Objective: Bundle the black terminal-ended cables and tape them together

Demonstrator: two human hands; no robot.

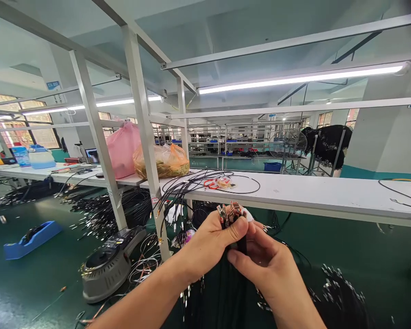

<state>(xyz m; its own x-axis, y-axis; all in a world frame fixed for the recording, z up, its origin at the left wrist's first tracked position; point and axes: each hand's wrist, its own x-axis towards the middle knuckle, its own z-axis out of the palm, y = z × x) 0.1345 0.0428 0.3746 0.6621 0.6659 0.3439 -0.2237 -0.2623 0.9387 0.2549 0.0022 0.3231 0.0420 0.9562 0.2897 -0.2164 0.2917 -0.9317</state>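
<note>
Left hand (210, 240): raised in front of the body, forearm entering from the lower left and angled up to the right. Fingers curled into a closed grip, thumb laid across the front and pointing toward the right hand. Right hand (263, 260): just below and to the right of the left, touching it, forearm entering from the lower right. Fingers bent inward, thumb extended toward the left hand's thumb. Both wrists roughly straight. Both forearms bare.

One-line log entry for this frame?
left hand: holding cable bundle | right hand: pinching same bundle lower down | tape dispenser at left | shelf: loose cables, scissors
</note>
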